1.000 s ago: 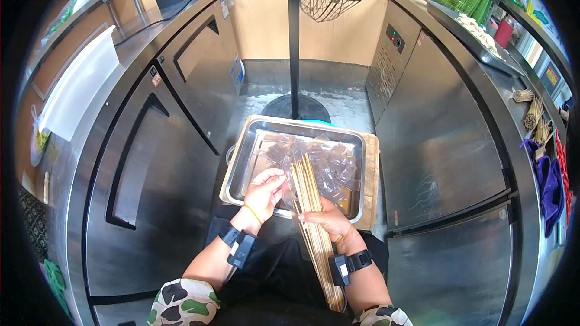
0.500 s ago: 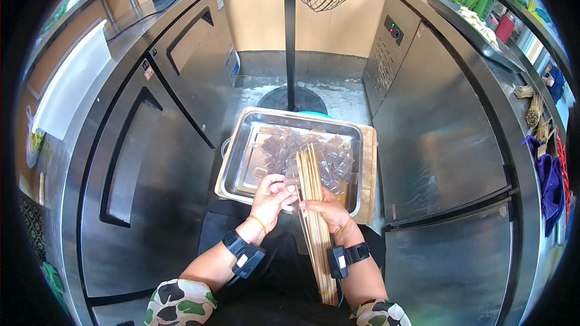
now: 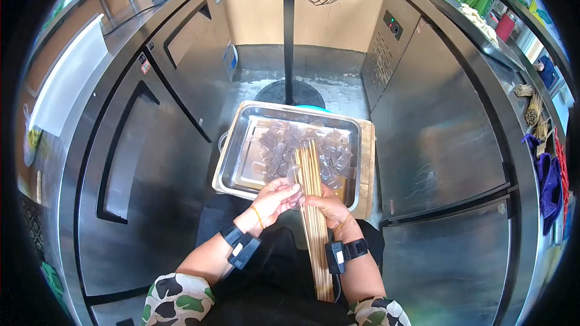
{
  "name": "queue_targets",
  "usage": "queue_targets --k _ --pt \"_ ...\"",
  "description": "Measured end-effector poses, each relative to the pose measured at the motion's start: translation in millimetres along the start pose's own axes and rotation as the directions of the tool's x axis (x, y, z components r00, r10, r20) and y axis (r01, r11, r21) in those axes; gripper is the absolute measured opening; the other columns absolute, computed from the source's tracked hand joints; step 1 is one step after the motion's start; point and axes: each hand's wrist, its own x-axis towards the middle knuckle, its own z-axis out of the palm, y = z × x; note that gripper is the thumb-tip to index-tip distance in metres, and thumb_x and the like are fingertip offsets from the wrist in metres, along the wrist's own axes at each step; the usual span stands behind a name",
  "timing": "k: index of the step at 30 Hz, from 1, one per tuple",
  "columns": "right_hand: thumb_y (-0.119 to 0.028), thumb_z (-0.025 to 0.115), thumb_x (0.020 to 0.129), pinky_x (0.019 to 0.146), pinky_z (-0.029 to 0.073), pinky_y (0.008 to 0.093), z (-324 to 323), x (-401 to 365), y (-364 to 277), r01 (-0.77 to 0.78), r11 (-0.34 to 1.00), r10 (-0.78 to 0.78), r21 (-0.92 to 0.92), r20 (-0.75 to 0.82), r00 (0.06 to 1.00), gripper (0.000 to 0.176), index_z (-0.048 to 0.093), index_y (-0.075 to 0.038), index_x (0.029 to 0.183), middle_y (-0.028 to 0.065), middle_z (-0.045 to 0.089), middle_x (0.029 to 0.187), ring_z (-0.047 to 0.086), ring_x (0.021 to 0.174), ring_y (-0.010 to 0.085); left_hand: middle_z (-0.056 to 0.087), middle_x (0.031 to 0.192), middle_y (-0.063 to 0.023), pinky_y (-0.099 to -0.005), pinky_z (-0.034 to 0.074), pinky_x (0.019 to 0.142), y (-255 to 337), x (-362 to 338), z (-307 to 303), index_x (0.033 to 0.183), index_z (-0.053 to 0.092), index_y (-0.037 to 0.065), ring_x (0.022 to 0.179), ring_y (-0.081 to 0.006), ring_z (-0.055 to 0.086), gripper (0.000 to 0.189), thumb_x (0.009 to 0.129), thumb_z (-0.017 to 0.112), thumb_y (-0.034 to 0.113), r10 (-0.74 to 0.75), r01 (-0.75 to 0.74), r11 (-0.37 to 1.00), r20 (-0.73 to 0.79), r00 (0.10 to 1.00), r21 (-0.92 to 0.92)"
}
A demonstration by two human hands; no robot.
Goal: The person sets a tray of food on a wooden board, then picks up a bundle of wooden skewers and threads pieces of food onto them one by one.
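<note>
A long bundle of thin wooden sticks slants up over the front of a metal tray. My right hand is wrapped round the bundle near its middle. Close to the bundle's left side, my left hand pinches a thin translucent piece between thumb and fingers, its fingertips close to my right thumb. Many translucent, brownish flat pieces lie heaped in the tray, partly hidden by the sticks.
The tray rests on a wooden board. Behind it stands a fan's black pole on a round base. Steel cabinets rise on the left and right. A long metal tray lies on the right counter.
The translucent piece now stands up more visibly beside the sticks, with my left fingers closed at its lower end. The whole view has shifted slightly.
</note>
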Motion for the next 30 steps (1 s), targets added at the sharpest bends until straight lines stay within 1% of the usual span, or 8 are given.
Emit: queue_targets --k 5,9,12,18,21,24,28,30 --pt "0.002 0.069 0.072 0.067 0.052 0.0273 12 -24 -11 -0.094 0.995 0.096 -0.04 0.039 0.995 0.057 0.04 -0.004 0.12 0.0068 0.059 0.088 0.061 0.07 0.0156 0.06 0.083 -0.0007 -0.0238 0.049 0.067 -2 -1 1 0.091 0.057 0.008 0.076 -0.0102 0.059 0.006 0.086 0.061 0.01 -0.003 0.002 1.0 -0.04 0.999 -0.016" --pt "0.006 0.068 0.069 0.066 0.052 0.0272 9 -27 2 -0.02 0.989 0.017 -0.145 -0.019 1.0 0.064 0.038 -0.006 0.124 0.0052 0.056 0.093 0.06 0.077 0.015 0.059 0.079 0.0005 -0.0198 0.048 0.063 -11 1 1 0.087 0.057 0.009 0.072 -0.008 0.057 0.006 0.085 0.063 0.01 0.048 -0.045 0.998 -0.092 0.995 0.032" --pt "0.008 0.065 0.068 0.062 0.05 0.026 10 -25 4 0.008 0.989 -0.017 -0.151 -0.062 0.998 0.063 0.038 -0.002 0.123 0.0043 0.054 0.09 0.058 0.072 0.0136 0.059 0.076 0.0019 -0.0178 0.046 0.061 -14 -2 0 0.085 0.057 0.01 0.069 -0.0066 0.056 0.008 0.083 0.064 0.011 -0.025 0.031 0.984 -0.038 0.999 0.173" --pt "0.004 0.065 0.071 0.063 0.05 0.0254 5 -23 5 0.134 0.966 -0.169 -0.22 -0.15 0.974 0.051 0.044 -0.002 0.117 0.0061 0.057 0.095 0.058 0.074 0.0128 0.06 0.074 0.0023 -0.0179 0.045 0.056 -13 6 5 0.088 0.06 0.009 0.063 -0.0051 0.054 0.012 0.081 0.068 0.015 -0.062 0.074 0.983 -0.073 0.995 0.17" --pt "-0.001 0.063 0.075 0.063 0.05 0.0266 0 -27 -6 0.106 0.98 -0.15 -0.17 -0.271 0.951 0.037 0.049 0.0 0.109 0.008 0.059 0.089 0.058 0.072 0.0139 0.059 0.073 0.0033 -0.0175 0.044 0.055 -14 18 2 0.087 0.061 0.009 0.062 -0.0043 0.053 0.009 0.081 0.066 0.014 -0.082 0.096 0.977 -0.08 0.993 0.192" --pt "-0.008 0.061 0.077 0.061 0.049 0.0279 -8 -31 -18 0.033 0.983 -0.031 0.181 -0.015 0.999 0.027 0.052 0.001 0.101 0.0091 0.058 0.077 0.058 0.069 0.0172 0.059 0.074 0.0026 -0.0179 0.043 0.055 -24 31 3 0.088 0.061 0.008 0.061 -0.0053 0.053 0.01 0.082 0.065 0.014 -0.096 0.111 0.961 -0.069 0.993 0.255" --pt "-0.014 0.059 0.077 0.056 0.047 0.029 0 -33 -25 0.003 0.874 -0.124 0.486 0.216 0.969 0.024 0.054 0.002 0.094 0.0107 0.057 0.072 0.057 0.062 0.0212 0.062 0.078 0.0004 -0.0205 0.045 0.058 -28 49 7 0.09 0.062 0.007 0.065 -0.0069 0.056 0.016 0.082 0.066 0.02 -0.071 0.068 0.909 -0.008 0.997 0.411" --pt "-0.009 0.06 0.075 0.056 0.048 0.029 -4 -33 -27 0.002 0.918 -0.028 0.396 0.061 0.998 0.022 0.054 0.002 0.093 0.0097 0.057 0.072 0.057 0.061 0.0195 0.062 0.075 0.0002 -0.0209 0.045 0.057 -22 61 0 0.09 0.062 0.007 0.063 -0.0073 0.056 0.018 0.083 0.065 0.023 0.017 -0.024 0.858 0.019 1.0 0.513"
